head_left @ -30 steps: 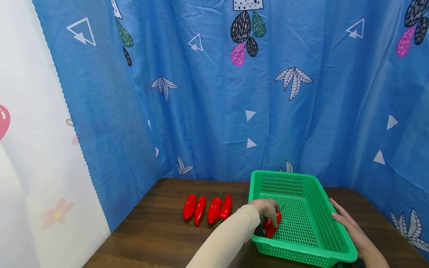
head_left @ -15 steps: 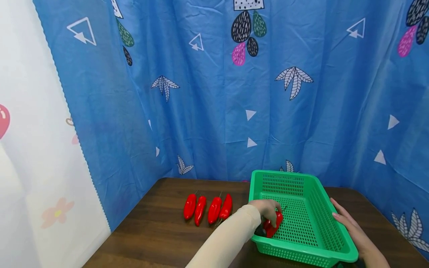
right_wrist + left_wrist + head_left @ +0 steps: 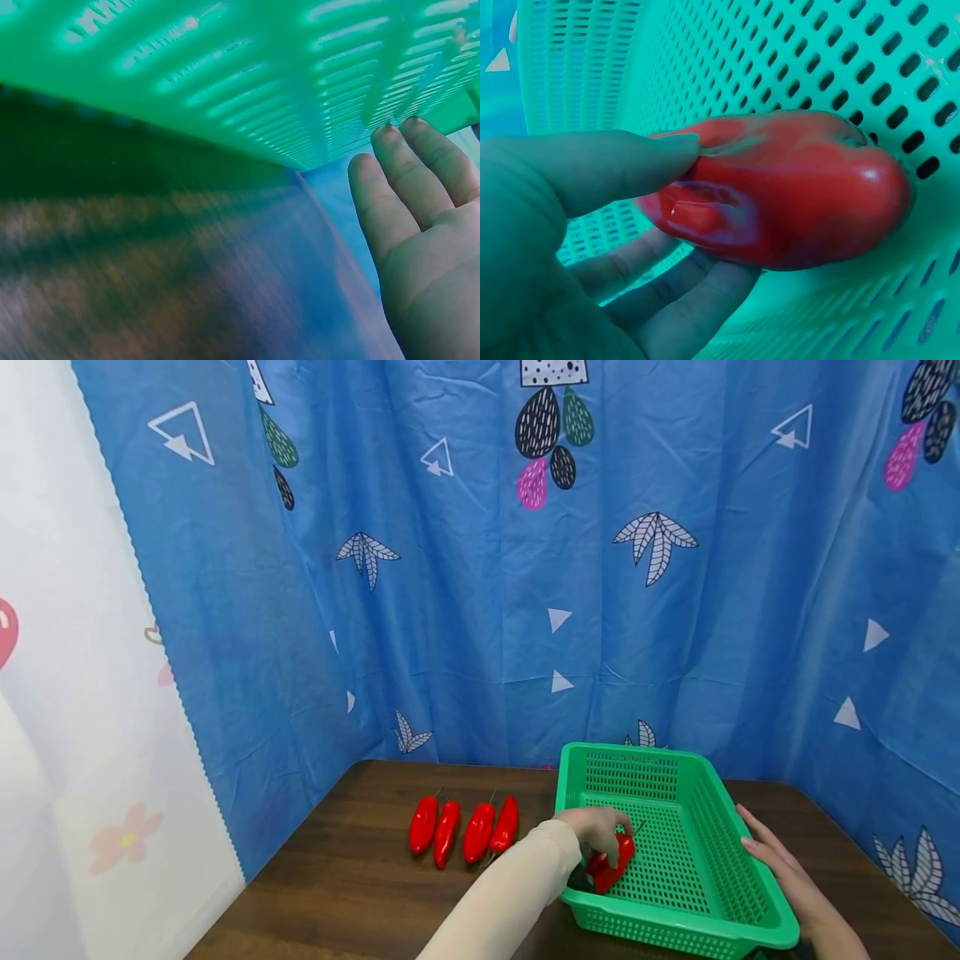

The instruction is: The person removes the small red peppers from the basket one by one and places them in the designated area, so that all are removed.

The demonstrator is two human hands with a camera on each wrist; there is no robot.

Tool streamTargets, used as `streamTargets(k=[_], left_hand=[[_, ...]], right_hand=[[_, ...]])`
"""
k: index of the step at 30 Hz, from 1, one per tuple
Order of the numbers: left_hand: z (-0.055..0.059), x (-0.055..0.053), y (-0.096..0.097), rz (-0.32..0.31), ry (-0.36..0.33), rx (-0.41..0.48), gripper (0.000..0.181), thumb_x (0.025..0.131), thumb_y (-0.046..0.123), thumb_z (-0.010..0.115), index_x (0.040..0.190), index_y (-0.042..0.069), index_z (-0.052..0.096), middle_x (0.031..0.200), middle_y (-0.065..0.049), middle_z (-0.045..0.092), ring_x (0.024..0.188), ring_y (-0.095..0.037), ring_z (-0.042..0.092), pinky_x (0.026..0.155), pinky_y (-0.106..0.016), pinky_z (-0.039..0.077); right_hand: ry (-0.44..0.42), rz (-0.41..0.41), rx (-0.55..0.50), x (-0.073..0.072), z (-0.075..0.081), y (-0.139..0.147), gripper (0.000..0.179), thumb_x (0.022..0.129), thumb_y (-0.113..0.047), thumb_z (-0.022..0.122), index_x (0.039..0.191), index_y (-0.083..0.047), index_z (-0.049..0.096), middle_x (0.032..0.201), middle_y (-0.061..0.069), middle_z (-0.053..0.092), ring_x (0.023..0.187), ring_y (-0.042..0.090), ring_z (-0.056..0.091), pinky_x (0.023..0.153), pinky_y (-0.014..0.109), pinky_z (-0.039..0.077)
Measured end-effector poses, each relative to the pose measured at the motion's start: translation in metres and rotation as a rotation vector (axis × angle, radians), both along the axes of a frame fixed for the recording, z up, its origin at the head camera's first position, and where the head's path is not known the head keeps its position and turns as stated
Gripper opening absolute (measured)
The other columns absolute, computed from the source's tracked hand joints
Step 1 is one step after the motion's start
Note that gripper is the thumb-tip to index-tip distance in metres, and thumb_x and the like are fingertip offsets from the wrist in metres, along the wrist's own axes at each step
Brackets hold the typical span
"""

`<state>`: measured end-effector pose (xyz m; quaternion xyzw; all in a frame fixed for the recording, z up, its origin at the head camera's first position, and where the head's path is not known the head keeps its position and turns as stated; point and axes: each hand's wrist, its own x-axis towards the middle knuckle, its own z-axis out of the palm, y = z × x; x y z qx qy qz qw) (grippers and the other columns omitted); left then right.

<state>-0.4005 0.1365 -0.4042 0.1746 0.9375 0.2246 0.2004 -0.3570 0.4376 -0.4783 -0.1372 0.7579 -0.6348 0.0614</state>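
Note:
Inside the near left part of the green plastic basket [image 3: 682, 927], my left hand [image 3: 596, 827] pinches a red pepper [image 3: 620, 862]. In the left wrist view the thumb lies on top of the red pepper [image 3: 810, 187] and several fingers sit against its underside. The pepper is close to the basket's perforated surface; whether it bears its weight there I cannot tell. My right hand [image 3: 783, 868] touches the basket's right side at the rim. Its fingers look straight along the outer wall in the right wrist view, where the hand [image 3: 427, 232] shows palm and fingers.
Several red peppers [image 3: 478, 832] lie side by side on the dark wooden table [image 3: 330, 868], left of the basket. A blue patterned curtain [image 3: 465, 568] hangs behind the table, and a white patterned cloth [image 3: 82, 735] hangs at the left.
The red pepper in my left hand has turned slightly, its stem end shifting a little right. My right hand and the basket keep their places.

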Motion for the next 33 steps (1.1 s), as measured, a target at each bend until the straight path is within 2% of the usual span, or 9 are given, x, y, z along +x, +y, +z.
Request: streamTargets(k=[7,16,23,28,31,33], left_hand=[[0.0042,-0.0003,-0.0024,0.004,-0.018,0.056,0.049,0.084,0.003,0.076,0.124,0.030,0.065,0.112,0.003,0.061,0.083,-0.018,0.063,0.069,-0.031,0.059],[0.0098,0.0030,-0.0027,0.010,-0.061,0.129,0.050,0.085,-0.001,0.074,0.125,0.028,0.065,0.114,0.002,0.060,0.085,-0.019,0.064,0.071,-0.035,0.061],[0.0087,0.0031,-0.0020,-0.001,-0.093,0.191,0.050,0.084,-0.001,0.074,0.126,0.027,0.066,0.110,0.002,0.061,0.086,-0.019,0.064,0.074,-0.037,0.062],[0.0075,0.0019,-0.0012,-0.004,-0.111,0.223,0.050,0.084,-0.001,0.074,0.126,0.026,0.067,0.108,0.002,0.061,0.086,-0.018,0.063,0.075,-0.038,0.062],[0.0069,0.0011,-0.0003,-0.001,-0.149,0.258,0.049,0.084,-0.002,0.073,0.126,0.024,0.067,0.109,0.001,0.061,0.088,-0.019,0.064,0.077,-0.039,0.062],[0.0068,0.0010,0.0002,0.003,-0.170,0.279,0.049,0.085,-0.002,0.072,0.126,0.024,0.067,0.110,0.001,0.061,0.088,-0.020,0.064,0.077,-0.040,0.062]], right_hand=[[0.001,0.000,0.010,-0.0011,0.0037,-0.0002,0.060,0.111,-0.034,0.019,0.158,-0.029,-0.019,0.151,-0.026,0.001,0.101,-0.027,0.040,0.081,0.024,0.050],[-0.006,-0.012,0.005,-0.0023,0.0052,-0.0014,0.060,0.111,-0.034,0.020,0.158,-0.030,-0.018,0.157,-0.020,-0.008,0.099,-0.028,0.038,0.082,0.024,0.049],[-0.026,0.052,-0.057,-0.0019,0.0034,0.0013,0.060,0.111,-0.033,0.016,0.156,-0.029,-0.023,0.146,-0.027,0.010,0.104,-0.019,0.050,0.083,0.024,0.053],[-0.035,0.062,-0.046,-0.0018,0.0034,0.0018,0.060,0.111,-0.034,0.016,0.156,-0.027,-0.024,0.139,-0.034,0.015,0.103,-0.021,0.048,0.084,0.024,0.052],[-0.054,0.108,-0.067,-0.0018,0.0032,0.0030,0.061,0.111,-0.034,0.015,0.154,-0.028,-0.027,0.125,-0.043,0.025,0.104,-0.020,0.050,0.085,0.025,0.052],[-0.078,0.184,-0.116,-0.0022,0.0033,0.0047,0.060,0.111,-0.034,0.013,0.150,-0.028,-0.031,0.117,-0.046,0.033,0.107,-0.014,0.055,0.088,0.027,0.054]])
